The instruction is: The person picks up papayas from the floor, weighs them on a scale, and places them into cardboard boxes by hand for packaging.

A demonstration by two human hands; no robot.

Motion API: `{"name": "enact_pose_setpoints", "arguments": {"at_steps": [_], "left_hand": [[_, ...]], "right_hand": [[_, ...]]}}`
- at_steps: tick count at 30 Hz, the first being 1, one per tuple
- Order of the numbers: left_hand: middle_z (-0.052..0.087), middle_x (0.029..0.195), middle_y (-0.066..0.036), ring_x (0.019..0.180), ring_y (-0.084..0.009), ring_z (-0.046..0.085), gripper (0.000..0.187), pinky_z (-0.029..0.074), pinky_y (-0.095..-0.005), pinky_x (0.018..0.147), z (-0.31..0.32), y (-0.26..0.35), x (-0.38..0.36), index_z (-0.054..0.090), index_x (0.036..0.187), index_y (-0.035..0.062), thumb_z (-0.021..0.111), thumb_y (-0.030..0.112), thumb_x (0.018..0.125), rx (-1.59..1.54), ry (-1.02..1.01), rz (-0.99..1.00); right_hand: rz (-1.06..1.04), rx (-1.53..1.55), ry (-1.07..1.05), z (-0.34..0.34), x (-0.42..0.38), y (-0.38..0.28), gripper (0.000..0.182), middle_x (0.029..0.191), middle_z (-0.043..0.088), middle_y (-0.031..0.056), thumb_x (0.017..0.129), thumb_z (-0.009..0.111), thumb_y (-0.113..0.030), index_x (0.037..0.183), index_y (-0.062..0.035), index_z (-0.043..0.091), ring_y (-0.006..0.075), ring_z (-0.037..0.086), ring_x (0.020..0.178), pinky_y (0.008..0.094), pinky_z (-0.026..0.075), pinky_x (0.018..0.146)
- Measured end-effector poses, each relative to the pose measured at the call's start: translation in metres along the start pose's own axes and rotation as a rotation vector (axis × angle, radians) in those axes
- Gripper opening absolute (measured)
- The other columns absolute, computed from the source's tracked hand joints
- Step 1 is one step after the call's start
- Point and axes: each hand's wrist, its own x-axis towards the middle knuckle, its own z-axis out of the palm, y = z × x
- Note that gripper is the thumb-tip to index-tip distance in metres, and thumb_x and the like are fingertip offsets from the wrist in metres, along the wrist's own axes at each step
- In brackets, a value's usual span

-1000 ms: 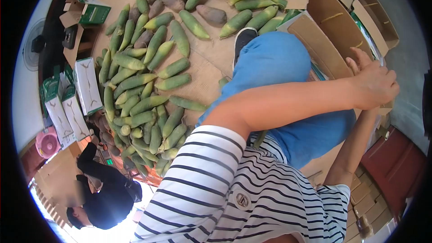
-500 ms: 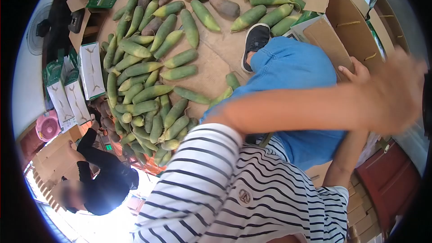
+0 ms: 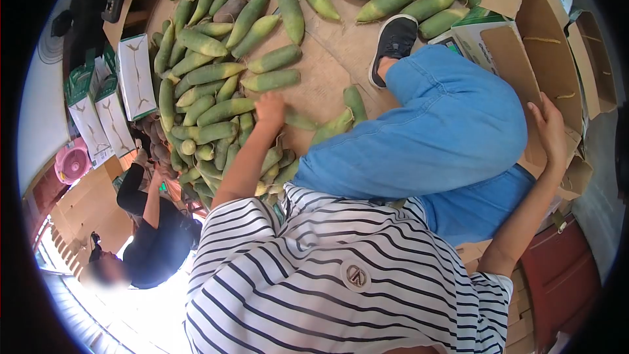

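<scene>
My left hand [image 3: 270,110] is closed on one end of a green radish [image 3: 300,120], low over the floor beside the heap. My fingers partly hide that radish. Out to the right, my right hand [image 3: 552,130] is at the rim of an open cardboard box [image 3: 514,59], thumb on the outer side of the panel and fingers on the inner side. Inside the box a yellow cord handle [image 3: 563,96] shows. Two more green radishes, one upright [image 3: 355,105] and one slanting [image 3: 333,128], lie near my blue-trousered leg.
A large heap of green radishes [image 3: 209,113] spreads on the left; others [image 3: 388,4] lie at the back. White and green cartons [image 3: 136,78] and a pink fan [image 3: 72,162] stand at far left. Another person in dark clothes [image 3: 160,242] works at lower left.
My left arm has swung from the far right, across my body, to the radishes on the left. My right hand stays at the box rim. The whole view has shifted slightly.
</scene>
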Motion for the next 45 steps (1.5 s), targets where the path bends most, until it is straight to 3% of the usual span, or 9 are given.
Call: {"name": "enact_pose_setpoints", "arguments": {"at_steps": [4,16,22,26,29,32,37,40,45], "left_hand": [[0.053,0.118,-0.011,0.110,-0.0278,0.052,0.035,0.043,-0.0440,0.087,0.009,-0.045,-0.001,0.055,0.117,0.0121,0.059,0.017,0.082,0.053,-0.237,-0.073],[0.052,0.115,-0.012,0.112,-0.0298,0.049,0.044,0.041,-0.0414,0.090,-0.038,0.015,0.093,0.047,0.116,0.0072,0.061,0.010,0.075,-0.037,0.632,0.221],[0.050,0.120,-0.010,0.115,-0.0301,0.047,0.048,0.041,-0.0455,0.091,-0.048,0.022,0.135,0.044,0.119,0.0098,0.066,0.012,0.076,-0.184,0.173,-0.030],[0.053,0.108,-0.008,0.104,-0.0280,0.050,0.041,0.041,-0.0436,0.084,-0.055,0.033,0.117,0.050,0.117,0.0124,0.062,0.016,0.078,0.117,0.192,0.102],[0.053,0.106,-0.009,0.101,-0.0279,0.050,0.047,0.042,-0.0425,0.083,-0.058,0.041,0.095,0.052,0.114,0.0134,0.070,0.019,0.071,0.055,0.292,0.239],[0.051,0.105,-0.010,0.099,-0.0279,0.051,0.056,0.044,-0.0400,0.080,-0.087,0.050,0.067,0.051,0.112,0.0118,0.076,0.022,0.063,-0.173,0.421,0.223],[0.053,0.104,-0.015,0.095,-0.0316,0.053,0.060,0.044,-0.0387,0.082,-0.135,0.072,0.037,0.051,0.117,0.0049,0.077,0.024,0.066,-0.775,0.742,0.261],[0.054,0.104,-0.012,0.092,-0.0246,0.053,0.062,0.044,-0.0330,0.079,-0.180,0.086,0.016,0.050,0.117,0.0012,0.080,0.023,0.067,-1.176,0.828,0.358],[0.052,0.115,-0.011,0.109,-0.0217,0.052,0.067,0.043,-0.0331,0.095,-0.320,0.127,-0.087,0.042,0.125,-0.0004,0.077,0.003,0.068,-1.707,0.912,0.874]], "right_hand": [[-0.015,-0.098,0.029,-0.001,-0.001,-0.008,0.042,0.106,0.060,0.0243,0.089,0.058,-0.023,0.119,0.0053,0.051,0.0309,0.059,0.097,0.0361,0.044,0.085],[0.094,-0.070,-0.040,-0.002,0.002,-0.005,0.047,0.114,0.058,0.0239,0.089,0.057,-0.026,0.122,0.0060,0.049,0.0332,0.056,0.106,0.0366,0.043,0.090],[0.067,-0.160,-0.008,-0.001,0.000,-0.009,0.042,0.114,0.058,0.0228,0.088,0.057,-0.022,0.119,0.0052,0.051,0.0365,0.054,0.106,0.0394,0.043,0.089],[0.044,-0.109,-0.002,-0.005,-0.002,-0.022,0.036,0.109,0.059,0.0226,0.087,0.057,-0.020,0.115,0.0037,0.053,0.0379,0.055,0.103,0.0408,0.043,0.086],[-0.024,-0.125,0.039,0.001,-0.001,-0.009,0.034,0.107,0.059,0.0220,0.087,0.057,-0.019,0.113,0.0031,0.054,0.0380,0.055,0.101,0.0413,0.043,0.085],[-0.044,-0.153,0.042,0.000,-0.001,-0.010,0.034,0.108,0.059,0.0214,0.086,0.057,-0.018,0.113,0.0031,0.054,0.0374,0.055,0.102,0.0413,0.044,0.085],[-0.037,-0.162,0.048,0.000,-0.001,-0.009,0.034,0.109,0.059,0.0210,0.085,0.059,-0.018,0.113,0.0018,0.056,0.0367,0.055,0.102,0.0405,0.044,0.086],[-0.174,-0.224,0.191,0.010,-0.005,0.006,0.032,0.105,0.060,0.0196,0.084,0.059,-0.017,0.111,-0.0004,0.057,0.0363,0.056,0.100,0.0414,0.045,0.084],[-0.103,-0.200,0.147,0.003,-0.009,-0.010,0.027,0.097,0.061,0.0183,0.083,0.060,-0.017,0.106,-0.0029,0.059,0.0355,0.058,0.093,0.0431,0.046,0.079]]}}
